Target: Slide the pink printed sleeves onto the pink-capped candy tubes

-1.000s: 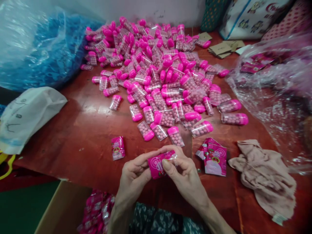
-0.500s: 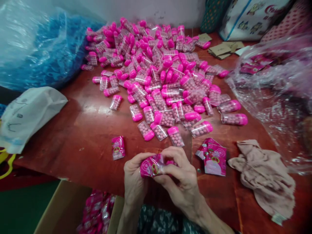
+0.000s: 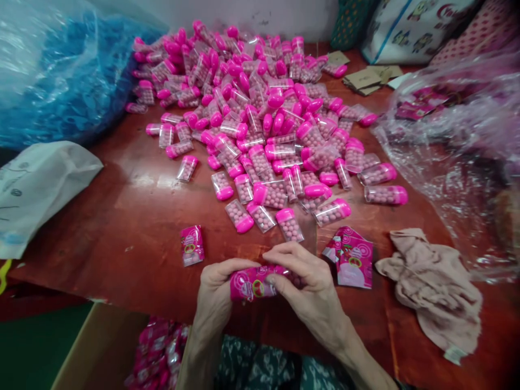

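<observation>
Right hand [image 3: 311, 281] has shifted: thumb now presses the pink packet [image 3: 247, 284]; left hand [image 3: 215, 287] pinches its other end, over the table [image 3: 134, 216]. Probably light, slick, easily creased; hold by ends.

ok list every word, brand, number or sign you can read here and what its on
"Ya", partly legible, rest unclear: white bag at the back
Print too small or blurred to read: held packet, packet on table, flat wrappers, brown cards, cloth tag
No numbers readable
</observation>
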Demonstrator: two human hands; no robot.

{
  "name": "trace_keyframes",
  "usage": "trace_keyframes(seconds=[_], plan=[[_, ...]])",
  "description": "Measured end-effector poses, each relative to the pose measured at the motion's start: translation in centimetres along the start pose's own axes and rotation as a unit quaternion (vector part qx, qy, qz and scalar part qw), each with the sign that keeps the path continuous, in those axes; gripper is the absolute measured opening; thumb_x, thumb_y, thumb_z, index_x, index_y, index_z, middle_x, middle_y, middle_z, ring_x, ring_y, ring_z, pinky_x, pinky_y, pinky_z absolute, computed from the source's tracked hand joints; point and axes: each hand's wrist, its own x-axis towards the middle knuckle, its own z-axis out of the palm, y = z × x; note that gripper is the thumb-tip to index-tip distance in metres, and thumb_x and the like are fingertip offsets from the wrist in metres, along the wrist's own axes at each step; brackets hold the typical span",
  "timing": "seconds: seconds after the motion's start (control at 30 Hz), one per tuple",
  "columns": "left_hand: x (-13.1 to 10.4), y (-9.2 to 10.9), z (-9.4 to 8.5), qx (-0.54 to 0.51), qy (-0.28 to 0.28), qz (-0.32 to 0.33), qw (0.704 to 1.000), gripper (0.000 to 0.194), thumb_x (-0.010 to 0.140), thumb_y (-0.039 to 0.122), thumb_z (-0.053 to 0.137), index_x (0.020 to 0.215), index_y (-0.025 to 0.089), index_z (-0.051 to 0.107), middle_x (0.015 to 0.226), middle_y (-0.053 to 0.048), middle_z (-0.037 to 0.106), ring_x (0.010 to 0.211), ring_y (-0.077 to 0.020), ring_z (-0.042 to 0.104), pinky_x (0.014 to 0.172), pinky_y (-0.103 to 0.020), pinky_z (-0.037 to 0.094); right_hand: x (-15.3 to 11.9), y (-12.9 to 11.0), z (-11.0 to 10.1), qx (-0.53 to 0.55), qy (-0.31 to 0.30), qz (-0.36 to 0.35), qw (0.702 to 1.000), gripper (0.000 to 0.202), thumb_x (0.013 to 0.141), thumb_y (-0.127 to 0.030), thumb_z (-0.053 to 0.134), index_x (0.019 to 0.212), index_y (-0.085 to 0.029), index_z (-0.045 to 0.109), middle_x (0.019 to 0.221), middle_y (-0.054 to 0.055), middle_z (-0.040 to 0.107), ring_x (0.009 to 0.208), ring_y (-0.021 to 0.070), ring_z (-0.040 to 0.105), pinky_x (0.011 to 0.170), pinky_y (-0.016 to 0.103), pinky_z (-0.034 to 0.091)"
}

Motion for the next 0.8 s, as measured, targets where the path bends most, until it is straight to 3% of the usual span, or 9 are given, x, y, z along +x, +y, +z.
trace_keyframes(seconds=[0.13,0.2,0.3,0.43,0.47,0.53,0.63,0.73,0.8], plan=[[0.0,0.2,0.1,0.016,-0.018,-0.024,0.999,0.014,0.059,0.008,0.069,0.064,0.02,0.075,0.053,0.0,0.068,0.046,-0.0103,0.056,0.046,-0.016,0.044,-0.4,0.6,0.4,-0.125,0.012,-0.122,0.985,0.021,0.087,-0.009,0.049,0.092,-0.016,0.067,0.074,0.006,0.064,0.068,0.017,0.058,0.062,0.029,0.05],[-0.2,0.1,0.1,0.008,-0.012,-0.049,0.999,0.013,0.062,0.01,0.066,0.066,0.019,0.075,0.042,0.002,0.061,0.037,-0.0083,0.049,0.038,-0.015,0.038,-0.7,1.1,0.7,-0.186,0.002,-0.138,0.973,0.024,0.089,-0.008,0.042,0.095,-0.013,0.065,0.074,0.009,0.064,0.069,0.0191,0.057,0.064,0.033,0.049],[-0.7,0.2,-0.1,-0.005,0.026,-0.071,0.997,0.012,0.061,0.011,0.066,0.067,0.017,0.074,0.042,0.001,0.061,0.037,-0.0085,0.049,0.038,-0.016,0.037,-0.9,1.9,0.5,-0.231,0.008,-0.132,0.964,0.03,0.088,-0.003,0.036,0.102,-0.009,0.061,0.078,0.011,0.062,0.074,0.0212,0.058,0.067,0.034,0.05],[-1.3,0.8,-1.1,-0.047,0.123,-0.079,0.988,0.011,0.053,0.012,0.069,0.062,0.016,0.073,0.044,0.0,0.063,0.036,-0.0079,0.048,0.036,-0.015,0.035,-0.8,2.1,-0.8,-0.204,0.139,-0.036,0.968,0.032,0.086,-0.001,0.038,0.106,-0.014,0.059,0.076,0.006,0.06,0.068,0.0163,0.058,0.064,0.028,0.05],[-1.4,0.9,-1.3,-0.056,0.134,-0.082,0.986,0.01,0.052,0.012,0.069,0.061,0.016,0.072,0.042,0.0,0.062,0.034,-0.0076,0.047,0.034,-0.014,0.032,-0.6,1.8,-1.0,-0.168,0.141,-0.009,0.976,0.03,0.087,-0.002,0.04,0.104,-0.016,0.06,0.074,0.004,0.059,0.064,0.0145,0.057,0.06,0.025,0.049],[-1.5,0.9,-1.5,-0.074,0.137,-0.078,0.985,0.011,0.052,0.012,0.068,0.061,0.016,0.072,0.041,0.0,0.061,0.032,-0.0081,0.046,0.032,-0.014,0.03,-0.3,0.9,-0.9,-0.071,0.085,0.023,0.994,0.023,0.088,-0.006,0.044,0.097,-0.019,0.062,0.071,0.001,0.058,0.061,0.0119,0.056,0.057,0.022,0.047],[-1.4,0.7,-1.4,-0.096,0.133,-0.055,0.985,0.013,0.054,0.012,0.067,0.064,0.017,0.072,0.041,0.001,0.06,0.032,-0.0082,0.047,0.032,-0.015,0.03,0.1,-0.4,0.1,0.025,-0.019,0.014,0.999,0.005,0.082,-0.016,0.061,0.085,-0.019,0.065,0.076,0.0,0.059,0.07,0.0129,0.057,0.063,0.024,0.046],[-1.4,0.8,-1.0,-0.12,0.12,-0.047,0.984,0.012,0.053,0.011,0.068,0.063,0.016,0.072,0.043,0.001,0.061,0.033,-0.007,0.046,0.033,-0.014,0.033,0.2,-0.9,0.9,0.023,-0.064,-0.003,0.998,0.019,0.067,-0.02,0.077,0.083,-0.018,0.068,0.089,0.004,0.057,0.086,0.0175,0.055,0.074,0.029,0.046],[-1.4,0.9,-0.6,-0.136,0.112,-0.051,0.983,0.01,0.052,0.01,0.068,0.06,0.016,0.072,0.043,0.001,0.061,0.033,-0.0067,0.045,0.033,-0.015,0.034,0.1,-0.7,1.3,0.011,-0.078,-0.006,0.997,0.015,0.067,-0.017,0.077,0.079,-0.018,0.069,0.094,0.005,0.056,0.09,0.0183,0.054,0.076,0.03,0.045]])
